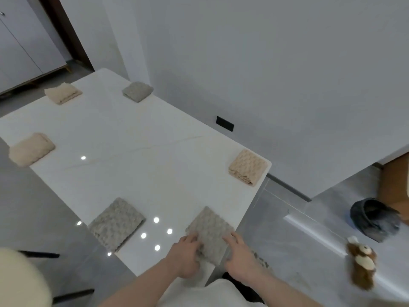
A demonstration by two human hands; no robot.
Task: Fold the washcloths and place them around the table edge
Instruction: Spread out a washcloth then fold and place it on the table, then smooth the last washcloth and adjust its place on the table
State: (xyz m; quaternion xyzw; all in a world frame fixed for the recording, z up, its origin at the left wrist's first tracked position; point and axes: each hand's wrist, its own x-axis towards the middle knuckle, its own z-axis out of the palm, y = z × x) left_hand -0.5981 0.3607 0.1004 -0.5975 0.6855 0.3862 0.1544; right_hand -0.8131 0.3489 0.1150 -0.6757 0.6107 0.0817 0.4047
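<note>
A folded grey washcloth (211, 231) lies at the near right corner of the white table (137, 151). My left hand (184, 257) grips its left side and my right hand (238, 255) grips its right side. Another folded grey washcloth (116, 223) sits at the near left edge. A beige folded washcloth (247, 167) lies at the right corner. Two more beige washcloths rest on the left edge (31, 149) and far left (63, 93). A third grey washcloth (137, 91) sits at the far edge.
A plush toy (361, 265) and a dark basket (375, 219) lie on the floor to the right. A cream chair back (20, 280) stands near left. White wall runs along the table's right side, with cabinets at the far left.
</note>
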